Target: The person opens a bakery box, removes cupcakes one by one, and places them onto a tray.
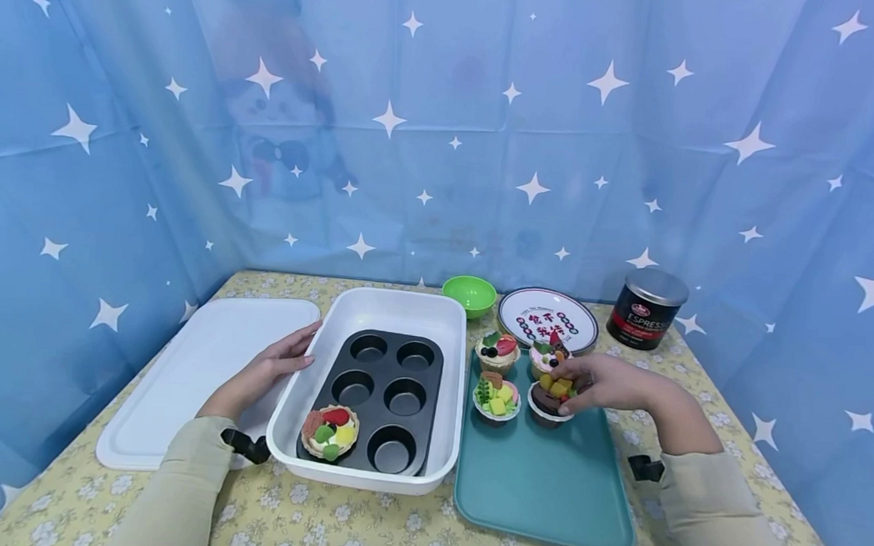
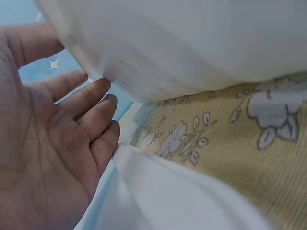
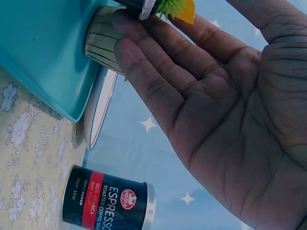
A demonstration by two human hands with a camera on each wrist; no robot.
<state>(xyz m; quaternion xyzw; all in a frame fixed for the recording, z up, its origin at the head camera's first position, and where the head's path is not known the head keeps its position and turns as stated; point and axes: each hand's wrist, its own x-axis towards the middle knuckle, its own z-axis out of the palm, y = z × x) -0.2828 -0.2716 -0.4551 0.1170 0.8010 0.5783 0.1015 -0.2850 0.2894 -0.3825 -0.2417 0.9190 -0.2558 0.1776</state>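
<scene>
A chocolate cupcake topped with yellow fruit pieces (image 1: 547, 397) is at the back of a teal tray (image 1: 543, 497). My right hand (image 1: 614, 384) pinches it, thumb at the near side and fingers behind; in the right wrist view the cupcake is mostly cut off. Three other cupcakes stand close around it, one with green and yellow toppings (image 1: 496, 402). My left hand (image 1: 266, 371) rests its fairly straight fingers against the left wall of a white tub (image 1: 405, 304). Inside the tub is a dark muffin pan (image 1: 379, 386), with a fruit-topped tart (image 1: 329, 435) in its near left cup.
Left of the tub lies a flat white lid (image 1: 206, 359), partly under my left arm. At the back are a green bowl (image 1: 469, 294) and a patterned plate (image 1: 547, 313). A black espresso can (image 1: 645, 311) stands at the back right. Starry blue curtains enclose the table.
</scene>
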